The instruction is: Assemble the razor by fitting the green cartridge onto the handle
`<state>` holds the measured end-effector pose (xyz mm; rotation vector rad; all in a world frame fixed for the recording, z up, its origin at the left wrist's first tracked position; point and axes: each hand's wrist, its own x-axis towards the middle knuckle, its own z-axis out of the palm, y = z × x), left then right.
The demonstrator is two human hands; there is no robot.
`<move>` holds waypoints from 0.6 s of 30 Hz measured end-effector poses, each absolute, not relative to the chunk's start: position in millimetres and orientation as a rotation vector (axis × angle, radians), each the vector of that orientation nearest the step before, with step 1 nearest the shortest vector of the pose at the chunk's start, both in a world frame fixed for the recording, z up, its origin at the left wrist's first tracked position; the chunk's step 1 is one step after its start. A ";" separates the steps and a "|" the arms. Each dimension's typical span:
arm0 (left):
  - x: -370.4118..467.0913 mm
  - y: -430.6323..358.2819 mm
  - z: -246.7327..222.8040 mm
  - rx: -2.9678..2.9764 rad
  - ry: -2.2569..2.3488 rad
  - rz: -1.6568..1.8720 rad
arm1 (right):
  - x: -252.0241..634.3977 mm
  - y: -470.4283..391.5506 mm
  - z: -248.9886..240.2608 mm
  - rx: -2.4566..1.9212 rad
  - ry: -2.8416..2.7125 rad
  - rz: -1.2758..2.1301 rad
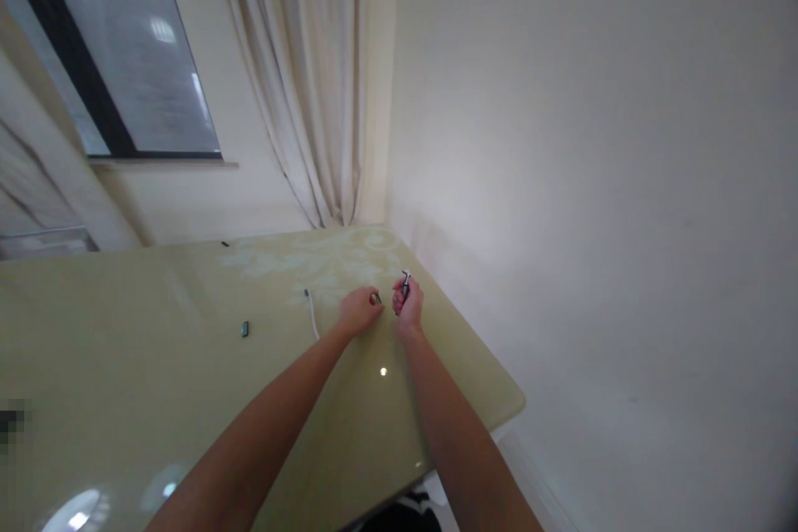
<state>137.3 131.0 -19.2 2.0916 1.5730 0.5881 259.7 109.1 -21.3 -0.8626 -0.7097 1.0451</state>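
Over the right part of the glossy table, my left hand [362, 309] has its fingers closed round a small dark object [377, 298], too small to name. Just to its right, my right hand [409, 306] is wrapped round a small black and silver tool [406, 286], whose metal tip points up and away. The two hands are close together but apart. A white cable [312, 316] with a dark end lies left of my left hand, partly hidden by the forearm.
On the pale green table [155, 366], a small dark green item [245, 329] lies left of the cable and a tiny black piece [225, 243] near the far edge. A wall [561, 183] borders the right side; curtains [312, 83] hang beyond.
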 end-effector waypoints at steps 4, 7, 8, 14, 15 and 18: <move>143.6 136.5 -21.2 2.024 1.634 0.531 | 258.1 112.4 -24.4 -0.867 -0.682 1.035; 144.6 139.5 -21.3 1.989 1.656 0.540 | 255.7 113.7 -24.7 -0.869 -0.677 1.041; 145.0 140.1 -20.9 1.985 1.653 0.553 | 255.1 113.5 -24.6 -0.871 -0.679 1.045; 125.3 124.8 -15.0 2.041 1.502 0.707 | 254.7 106.5 -19.2 -0.884 -0.708 1.081; 112.7 118.3 -13.7 2.057 1.483 0.734 | 254.0 105.1 -17.5 -0.887 -0.715 1.091; 52.7 96.1 -9.6 2.080 1.523 0.811 | 246.0 100.5 -13.2 -0.898 -0.741 1.136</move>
